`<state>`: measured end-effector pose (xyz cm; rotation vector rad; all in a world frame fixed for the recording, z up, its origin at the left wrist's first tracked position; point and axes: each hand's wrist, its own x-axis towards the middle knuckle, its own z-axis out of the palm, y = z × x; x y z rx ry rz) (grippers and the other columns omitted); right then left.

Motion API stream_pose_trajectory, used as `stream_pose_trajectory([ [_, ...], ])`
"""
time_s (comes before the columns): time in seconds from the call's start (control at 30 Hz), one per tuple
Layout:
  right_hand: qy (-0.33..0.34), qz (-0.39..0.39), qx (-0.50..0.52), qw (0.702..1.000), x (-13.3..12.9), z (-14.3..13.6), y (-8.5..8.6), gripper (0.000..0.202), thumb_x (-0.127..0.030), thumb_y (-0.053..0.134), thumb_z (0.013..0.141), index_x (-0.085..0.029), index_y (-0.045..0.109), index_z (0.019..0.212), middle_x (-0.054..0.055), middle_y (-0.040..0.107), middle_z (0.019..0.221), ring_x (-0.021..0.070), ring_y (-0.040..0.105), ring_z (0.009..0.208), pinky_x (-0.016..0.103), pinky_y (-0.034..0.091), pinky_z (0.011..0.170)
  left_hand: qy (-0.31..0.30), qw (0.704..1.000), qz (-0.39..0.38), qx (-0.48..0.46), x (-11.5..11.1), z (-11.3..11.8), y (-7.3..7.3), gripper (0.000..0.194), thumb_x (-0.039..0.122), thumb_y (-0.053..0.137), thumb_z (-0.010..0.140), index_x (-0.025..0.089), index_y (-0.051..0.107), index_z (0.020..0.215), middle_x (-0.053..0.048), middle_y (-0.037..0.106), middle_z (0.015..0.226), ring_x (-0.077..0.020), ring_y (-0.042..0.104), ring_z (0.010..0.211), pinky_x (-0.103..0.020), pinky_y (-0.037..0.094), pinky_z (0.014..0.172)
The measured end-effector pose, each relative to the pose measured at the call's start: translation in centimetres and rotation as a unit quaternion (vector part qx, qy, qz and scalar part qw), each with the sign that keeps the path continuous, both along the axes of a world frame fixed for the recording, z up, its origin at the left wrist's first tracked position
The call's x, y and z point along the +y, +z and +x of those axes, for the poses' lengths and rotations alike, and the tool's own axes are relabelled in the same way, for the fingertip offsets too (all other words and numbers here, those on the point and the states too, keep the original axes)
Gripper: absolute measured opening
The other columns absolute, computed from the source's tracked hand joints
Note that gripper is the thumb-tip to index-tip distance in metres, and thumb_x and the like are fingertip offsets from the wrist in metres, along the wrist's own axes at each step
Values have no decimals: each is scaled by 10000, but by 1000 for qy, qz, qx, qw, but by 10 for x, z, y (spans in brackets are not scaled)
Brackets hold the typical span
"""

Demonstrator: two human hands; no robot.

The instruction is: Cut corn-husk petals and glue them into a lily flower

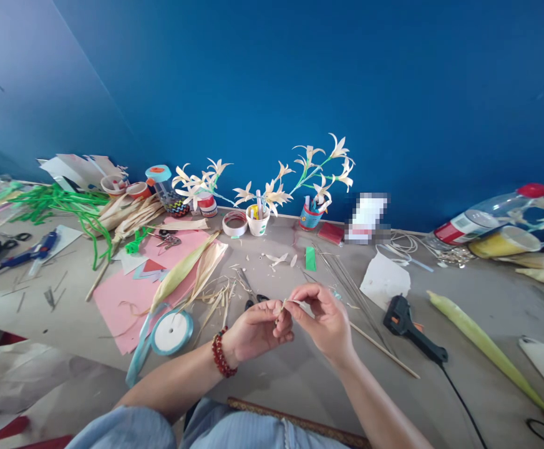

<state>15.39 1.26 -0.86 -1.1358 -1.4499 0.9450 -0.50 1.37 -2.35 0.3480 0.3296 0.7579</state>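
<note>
Head view: the person's left hand [257, 329], a red bead bracelet [220, 354] on its wrist, and right hand [324, 315] meet over the grey worktable [440, 399], just short of its near edge. Both are curled nearly shut, thumb and forefinger pinched on a small pale strip of dried husk [289, 304] that bridges the gap between them; the strip is thin, cream-coloured and slightly bent, and most of it is hidden by the fingertips. It is held above the table, not resting on it. Directly behind the hands lie black-handled scissors [252, 293] among loose husk shavings. To the person's left, near the left forearm, sits a light-blue ribbon spool [171, 332] on the corner of a pink paper sheet [122, 298], with long greenish corn husk leaves [185, 268] lying across it. To the right, a thin wooden stick [384, 352] runs diagonally close to the right wrist, and a black glue gun [407, 325] lies beyond it, its cord trailing toward the near edge. Farther back, cream husk flowers on green stems [319, 168] stand in small cups along the blue wall [300, 75]. Bare table shows below and to the right of the hands.
</note>
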Motion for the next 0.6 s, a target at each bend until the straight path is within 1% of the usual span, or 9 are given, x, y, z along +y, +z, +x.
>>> stream_pose_trajectory([
  [0.1, -10, 7, -21, 1000, -1, 0, -1, 116, -314, 686, 827, -243, 594, 814, 38, 650, 807, 206, 617, 742, 362, 515, 682, -1, 1000, -4, 4, 0, 0, -1, 189, 207, 702, 758, 121, 572, 651, -4, 473, 559, -104, 435, 568, -278, 404, 682],
  [0.23, -13, 11, -25, 1000, -1, 0, -2, 112, -310, 677, 832, -244, 587, 828, 35, 645, 808, 205, 617, 746, 356, 510, 687, -1, 1000, -6, 8, -1, -1, -2, 174, 198, 691, 764, 124, 577, 655, -4, 475, 551, -107, 437, 570, -284, 409, 693],
  [0.6, 4, 14, -20, 1000, -1, 0, -1, 102, -265, 656, 839, -246, 561, 873, 25, 611, 829, 187, 598, 743, 330, 484, 681, -5, 1000, 2, -13, 0, -1, -4, 130, 158, 655, 773, 126, 591, 665, 3, 481, 527, -111, 448, 568, -289, 425, 704],
])
